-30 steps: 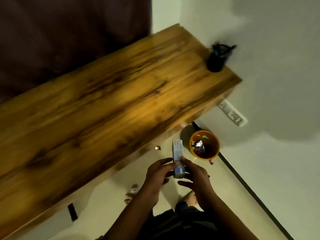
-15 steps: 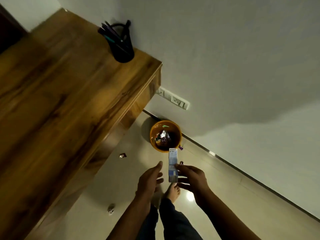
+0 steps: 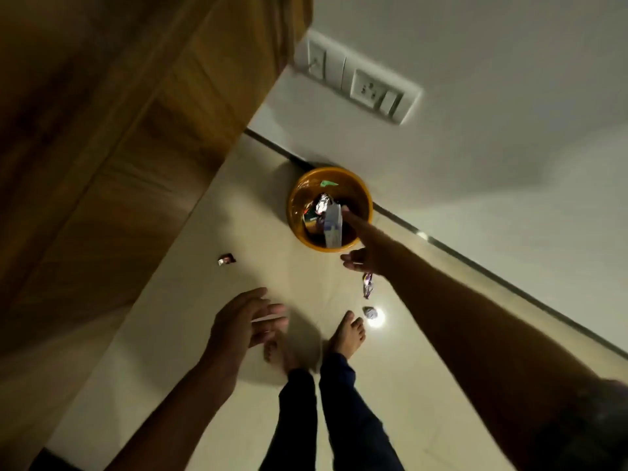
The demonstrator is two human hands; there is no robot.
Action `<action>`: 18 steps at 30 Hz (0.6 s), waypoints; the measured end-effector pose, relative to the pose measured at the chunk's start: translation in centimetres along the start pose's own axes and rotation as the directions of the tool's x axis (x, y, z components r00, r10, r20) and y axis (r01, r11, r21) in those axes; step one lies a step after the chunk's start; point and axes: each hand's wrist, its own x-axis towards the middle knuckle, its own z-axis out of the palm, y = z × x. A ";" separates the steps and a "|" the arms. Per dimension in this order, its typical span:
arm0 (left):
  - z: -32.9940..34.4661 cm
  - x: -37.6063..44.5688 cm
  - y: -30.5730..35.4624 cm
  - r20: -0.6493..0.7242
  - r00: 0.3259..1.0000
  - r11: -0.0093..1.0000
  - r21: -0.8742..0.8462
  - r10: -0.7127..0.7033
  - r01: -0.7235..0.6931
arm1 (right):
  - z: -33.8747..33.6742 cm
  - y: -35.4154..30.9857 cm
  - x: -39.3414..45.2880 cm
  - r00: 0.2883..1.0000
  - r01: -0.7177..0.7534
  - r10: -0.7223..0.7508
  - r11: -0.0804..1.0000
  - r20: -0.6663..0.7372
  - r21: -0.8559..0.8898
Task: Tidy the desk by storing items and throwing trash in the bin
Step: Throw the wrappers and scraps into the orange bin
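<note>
Right hand point(image 3: 365, 248) stretched out over the bin point(image 3: 363, 195), index finger straight and reaching across the near rim, thumb apart below, fingers spread and gripping nothing. Carton point(image 3: 332, 226) just beside that fingertip, upright and a little tilted, within the bin's mouth; touching the finger or not, cannot tell. Orange bin on the floor point(image 3: 190, 334) against the wall point(image 3: 475, 147), holding foil wrappers point(image 3: 322, 202) and a green scrap point(image 3: 328, 182). Left hand point(image 3: 241, 321) lower and nearer, palm turned inward, fingers loose and slightly parted, holding nothing. Three bits of litter on the floor: a small wrapper point(image 3: 226, 259) left of the bin near the desk point(image 3: 119, 113), a purple wrapper point(image 3: 367, 284) just under the right wrist, a crumpled foil ball point(image 3: 370, 312) beside the right foot point(image 3: 347, 333). Bare feet side by side, dark trousers point(image 3: 339, 419) above. Socket plate point(image 3: 356, 78) on the wall above the bin. Desk side dark and blurred at left.
</note>
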 end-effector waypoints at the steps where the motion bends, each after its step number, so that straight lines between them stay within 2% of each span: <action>1: -0.5 0.8 -0.8 0.007 1.000 1.000 0.002 -0.004 0.004 | -0.3 0.1 1.2 0.999 -0.030 0.030 0.999 0.014 -0.018; 4: -0.7 2.6 -3.7 0.010 0.997 0.997 0.015 -0.072 0.072 | -1.7 1.8 2.7 0.996 -0.003 -0.004 0.997 -0.092 -0.073; 6: -0.5 2.9 -5.8 0.005 0.993 0.993 -0.005 -0.116 0.116 | -2.2 4.4 2.2 0.985 0.008 -0.039 0.984 -0.170 -0.177; 8: -0.3 2.3 -7.7 0.013 0.990 0.989 -0.025 -0.144 0.144 | -2.9 8.1 0.8 0.984 0.002 -0.046 0.969 -0.172 -0.248; 13: -1.1 -1.0 -10.2 0.002 0.975 0.972 -0.072 -0.224 0.223 | -4.5 16.9 -6.7 0.984 -0.068 0.036 0.981 -0.174 -0.184; 15: -1.9 -3.4 -9.7 0.005 0.974 0.970 -0.087 -0.225 0.225 | -4.2 18.5 -10.9 0.984 -0.087 0.058 0.982 -0.171 -0.167; 18: -2.7 -8.3 -7.9 0.018 0.982 0.975 -0.112 -0.190 0.191 | -3.1 18.4 -17.0 0.994 -0.003 -0.015 0.987 -0.107 -0.163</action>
